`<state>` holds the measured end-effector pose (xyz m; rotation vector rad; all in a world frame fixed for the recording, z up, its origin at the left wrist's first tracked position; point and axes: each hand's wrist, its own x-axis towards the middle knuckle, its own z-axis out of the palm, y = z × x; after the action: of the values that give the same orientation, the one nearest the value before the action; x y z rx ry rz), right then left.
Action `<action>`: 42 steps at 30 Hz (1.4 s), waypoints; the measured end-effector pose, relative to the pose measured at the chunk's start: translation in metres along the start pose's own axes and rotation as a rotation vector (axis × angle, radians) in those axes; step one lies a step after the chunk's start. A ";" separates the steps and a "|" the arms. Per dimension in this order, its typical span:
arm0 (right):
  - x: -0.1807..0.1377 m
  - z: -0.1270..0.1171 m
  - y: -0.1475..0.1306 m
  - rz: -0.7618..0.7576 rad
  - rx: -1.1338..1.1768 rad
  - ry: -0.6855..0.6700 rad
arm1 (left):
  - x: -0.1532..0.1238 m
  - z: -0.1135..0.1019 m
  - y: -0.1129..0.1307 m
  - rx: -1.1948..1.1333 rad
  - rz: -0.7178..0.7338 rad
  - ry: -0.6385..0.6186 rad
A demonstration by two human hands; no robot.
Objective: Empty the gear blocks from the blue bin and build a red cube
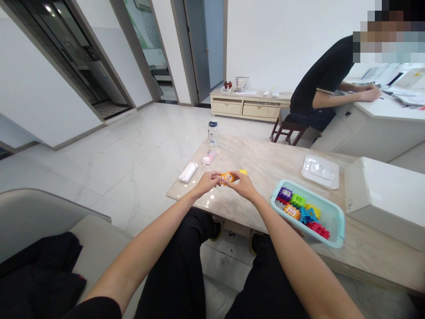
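Over marble table (265,164): left hand (207,181), right hand (244,185) both pinch orange block (227,178); block's white label apparently printed, unreadable.

Around me the room is bright and evenly lit, with soft daylight and hardly any hard shadows. The glossy white marble floor (133,150) throws back pale glare, and the polished beige stone desk (265,164) shows a faint sheen. Door frames lean and bend toward the edges from wide-lens distortion. The far wall looks washed out and small distant items are soft.
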<state>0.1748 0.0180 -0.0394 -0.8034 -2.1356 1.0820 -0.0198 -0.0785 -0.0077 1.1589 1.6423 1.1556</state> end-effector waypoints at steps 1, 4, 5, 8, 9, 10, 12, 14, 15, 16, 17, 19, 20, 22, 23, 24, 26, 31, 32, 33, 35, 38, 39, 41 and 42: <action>-0.001 0.000 0.000 -0.014 -0.014 -0.007 | 0.001 0.000 0.000 -0.008 -0.016 0.005; -0.003 0.001 0.001 -0.066 -0.097 -0.031 | 0.001 -0.001 -0.002 -0.022 -0.045 -0.026; -0.004 0.002 0.001 -0.076 -0.130 -0.028 | 0.001 -0.001 -0.002 -0.024 -0.048 -0.045; -0.002 0.006 0.001 -0.102 -0.174 -0.032 | 0.001 -0.002 -0.004 -0.002 -0.016 -0.109; -0.002 0.007 0.001 -0.111 -0.170 -0.044 | 0.000 -0.002 -0.004 0.015 0.000 -0.125; -0.001 0.007 0.001 -0.117 -0.166 -0.059 | 0.000 -0.002 -0.004 0.032 0.013 -0.134; 0.000 0.008 0.000 -0.121 -0.167 -0.079 | -0.001 -0.004 -0.004 0.048 0.031 -0.133; 0.000 0.007 0.000 -0.120 -0.184 -0.080 | -0.002 -0.005 -0.003 0.038 0.047 -0.122; -0.001 0.007 0.000 -0.120 -0.197 -0.077 | -0.002 -0.005 -0.002 0.034 0.056 -0.124; -0.001 0.006 0.000 -0.120 -0.210 -0.073 | -0.003 -0.006 -0.001 0.036 0.064 -0.133; -0.001 0.006 -0.001 -0.120 -0.223 -0.072 | -0.003 -0.006 -0.001 0.044 0.072 -0.150; -0.002 0.004 -0.001 -0.119 -0.246 -0.084 | -0.005 -0.006 0.000 0.068 0.084 -0.198; -0.002 0.004 -0.001 -0.117 -0.255 -0.093 | -0.005 -0.005 0.001 0.079 0.089 -0.219; -0.002 0.002 -0.002 -0.117 -0.264 -0.109 | -0.007 -0.004 0.002 0.089 0.093 -0.239; -0.002 0.002 -0.003 -0.118 -0.268 -0.113 | -0.007 -0.004 0.002 0.088 0.091 -0.239; -0.002 0.001 -0.004 -0.119 -0.274 -0.114 | -0.008 -0.004 0.002 0.081 0.086 -0.234; -0.003 0.000 -0.006 -0.117 -0.293 -0.117 | -0.008 -0.003 0.001 0.064 0.084 -0.224; -0.002 0.002 -0.005 -0.102 -0.357 -0.147 | -0.008 -0.002 -0.003 0.133 0.126 -0.239; -0.002 0.003 -0.003 -0.099 -0.360 -0.152 | -0.008 -0.002 -0.004 0.150 0.132 -0.242; -0.002 0.004 -0.002 -0.098 -0.360 -0.155 | -0.008 -0.002 -0.005 0.158 0.136 -0.248; -0.003 0.005 0.002 -0.103 -0.353 -0.160 | -0.009 -0.002 -0.004 0.164 0.147 -0.263; -0.003 0.005 0.008 -0.131 -0.340 -0.171 | -0.010 -0.002 -0.002 0.174 0.181 -0.293; -0.003 0.004 0.009 -0.141 -0.336 -0.175 | -0.011 -0.002 -0.001 0.178 0.191 -0.302; -0.004 0.004 0.010 -0.148 -0.330 -0.181 | -0.012 -0.002 0.001 0.189 0.204 -0.315; -0.004 0.003 0.010 -0.147 -0.327 -0.181 | -0.012 -0.002 0.001 0.195 0.207 -0.317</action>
<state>0.1776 0.0183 -0.0505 -0.6993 -2.5234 0.7645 -0.0181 -0.0902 -0.0051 1.5795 1.4376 0.8911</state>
